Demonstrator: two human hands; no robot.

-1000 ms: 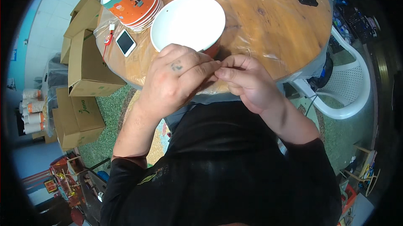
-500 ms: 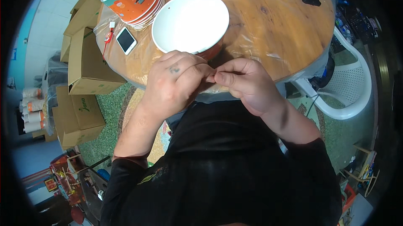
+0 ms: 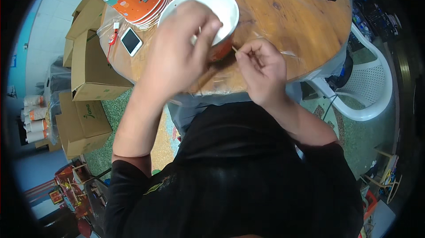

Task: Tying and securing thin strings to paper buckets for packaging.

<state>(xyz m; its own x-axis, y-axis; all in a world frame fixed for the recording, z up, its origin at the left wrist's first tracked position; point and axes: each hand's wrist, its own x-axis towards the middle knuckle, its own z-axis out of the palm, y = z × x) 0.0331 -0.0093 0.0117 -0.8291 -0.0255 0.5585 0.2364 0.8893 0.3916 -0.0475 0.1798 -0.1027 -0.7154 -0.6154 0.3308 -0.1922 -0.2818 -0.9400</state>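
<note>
Left hand point(image 3: 177, 47) over white bowl point(image 3: 221, 5), right hand point(image 3: 261, 67) beside.

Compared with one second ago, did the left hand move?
Yes. The left hand has left the right hand at the table edge and gone forward over the white bowl, toward the smartphone side.

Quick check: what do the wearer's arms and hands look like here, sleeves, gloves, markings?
Both hands bare, no gloves: left hand, right hand. Forearms uncovered; black short sleeves end near the elbows. Black shirt has a small yellow-green mark on the left side. No watch or rings visible.
</note>
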